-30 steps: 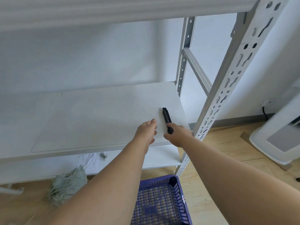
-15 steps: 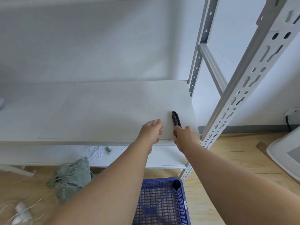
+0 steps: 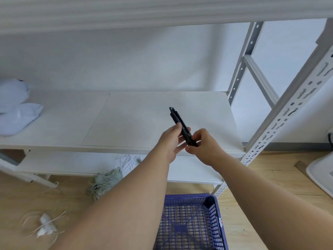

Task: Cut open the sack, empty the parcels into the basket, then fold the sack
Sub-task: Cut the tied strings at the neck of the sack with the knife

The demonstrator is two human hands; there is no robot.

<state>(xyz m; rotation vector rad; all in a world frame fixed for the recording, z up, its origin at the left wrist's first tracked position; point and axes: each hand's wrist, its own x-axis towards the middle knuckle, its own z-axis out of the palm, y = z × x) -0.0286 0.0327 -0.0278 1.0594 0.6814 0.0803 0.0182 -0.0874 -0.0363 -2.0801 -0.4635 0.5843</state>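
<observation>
Both hands hold black cutter (image 3: 182,127) above shelf (image 3: 144,112): left hand (image 3: 172,139) cradles, right hand (image 3: 203,143) pinches base; basket (image 3: 191,221) at 6 o'clock.

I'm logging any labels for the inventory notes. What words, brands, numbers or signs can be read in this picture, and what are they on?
No text can be read anywhere in this view.
Small sticker on the rim of the purple perforated plastic basket: colours show, too small and blurred to read.
Black folding utility knife, held by the left hand and right hand: no marking visible.
White plastic parcels on the shelf: no legible print.
</observation>
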